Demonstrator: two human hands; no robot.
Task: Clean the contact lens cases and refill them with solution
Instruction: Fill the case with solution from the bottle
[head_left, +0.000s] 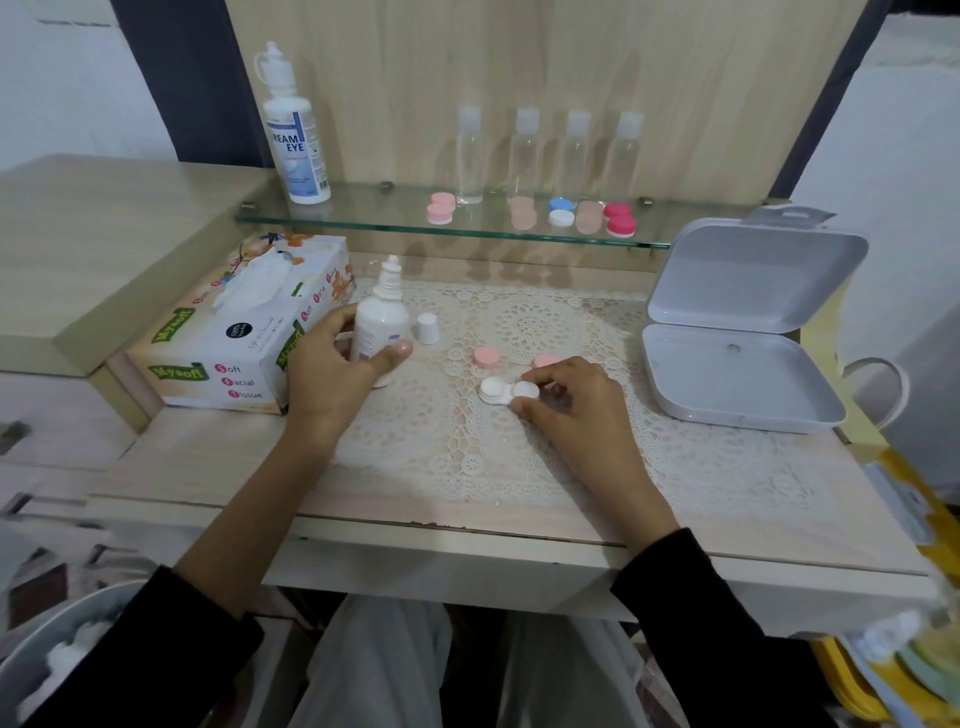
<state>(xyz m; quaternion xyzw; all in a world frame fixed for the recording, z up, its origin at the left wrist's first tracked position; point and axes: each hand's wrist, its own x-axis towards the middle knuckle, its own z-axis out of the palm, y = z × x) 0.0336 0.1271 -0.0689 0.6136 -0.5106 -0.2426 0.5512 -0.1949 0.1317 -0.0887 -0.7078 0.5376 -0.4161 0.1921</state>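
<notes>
Right hand (571, 402) pinches the open white lens case (496, 391) on the lace mat (545, 322), pink lids (487, 356) just behind it; left hand (332, 364) grips the uncapped solution bottle (379, 319), upright nearby. I'd hold the case flat, nozzle over each well, not touching.

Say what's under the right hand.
The right hand pinches the white lens case on the lace mat; it half hides a pink cap. Anything beneath the palm is covered.

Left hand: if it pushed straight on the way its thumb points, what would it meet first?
Probably the loose white cap standing just beyond the small bottle the left hand grips; depth is unclear, so it might slip past.
</notes>
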